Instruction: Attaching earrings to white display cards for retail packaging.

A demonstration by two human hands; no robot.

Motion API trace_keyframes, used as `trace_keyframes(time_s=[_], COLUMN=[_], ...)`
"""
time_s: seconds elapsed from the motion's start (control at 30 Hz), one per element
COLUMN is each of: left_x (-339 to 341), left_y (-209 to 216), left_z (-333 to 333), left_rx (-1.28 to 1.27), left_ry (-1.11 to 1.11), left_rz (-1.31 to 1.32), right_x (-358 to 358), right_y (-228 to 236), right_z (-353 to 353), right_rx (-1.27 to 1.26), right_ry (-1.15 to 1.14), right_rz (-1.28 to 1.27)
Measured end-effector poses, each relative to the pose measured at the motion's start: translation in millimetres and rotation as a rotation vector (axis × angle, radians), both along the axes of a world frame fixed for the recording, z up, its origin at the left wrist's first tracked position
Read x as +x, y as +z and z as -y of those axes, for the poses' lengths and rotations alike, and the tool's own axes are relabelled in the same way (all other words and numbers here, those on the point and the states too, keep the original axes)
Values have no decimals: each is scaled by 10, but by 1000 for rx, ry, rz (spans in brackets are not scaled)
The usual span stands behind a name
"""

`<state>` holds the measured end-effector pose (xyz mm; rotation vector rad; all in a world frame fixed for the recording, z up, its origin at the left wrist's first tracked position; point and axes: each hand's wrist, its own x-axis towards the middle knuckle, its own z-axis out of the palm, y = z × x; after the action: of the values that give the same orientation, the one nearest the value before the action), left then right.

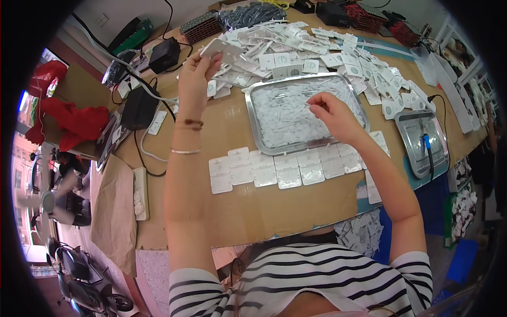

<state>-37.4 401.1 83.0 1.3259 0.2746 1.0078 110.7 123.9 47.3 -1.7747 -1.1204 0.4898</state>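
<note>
My left hand (199,74) is raised at the left of a big heap and grips a small white card (219,48) between thumb and fingers. My right hand (334,115) hovers over a metal tray (254,127) with its thumb and forefinger pinched together. Whatever is in that pinch is too small to name. Small clear and white plastic pieces (285,113) fill the tray. Along its near side lies a row of white cards (288,169), partly covered by my right forearm. Behind the tray spreads the heap of white cards (264,45), several with round grey prints.
At the right stands a smaller metal tray (412,158) with a blue-handled tool (426,141) and its cable. Black power boxes (140,108) and loose cables lie on the left. Red baskets (364,18) stand at the back. Brown paper (113,211) hangs over the left edge.
</note>
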Motion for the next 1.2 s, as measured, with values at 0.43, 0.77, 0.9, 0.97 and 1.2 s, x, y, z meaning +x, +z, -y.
trace_keyframes(time_s=[0.43, 0.77, 0.9, 0.97, 1.2], left_x=[-624, -709, -713, -739, -768], left_y=[-353, -395, -382, -383, -443], left_z=[1721, 1882, 1891, 1881, 1853], left_rx=[-318, -304, -355, -343, -330], left_ry=[-338, -264, -237, -230, -257], left_rz=[-200, -232, -239, -250, -182], right_x=[-840, -1018, -929, -888, -980], right_y=[140, 159, 170, 129, 62], right_z=[195, 250, 245, 251, 257], right_rx=[378, 211, 115, 58, 122], right_ry=[-13, -107, -129, -59, 13], right_rz=[82, 121, -477, -608, -671])
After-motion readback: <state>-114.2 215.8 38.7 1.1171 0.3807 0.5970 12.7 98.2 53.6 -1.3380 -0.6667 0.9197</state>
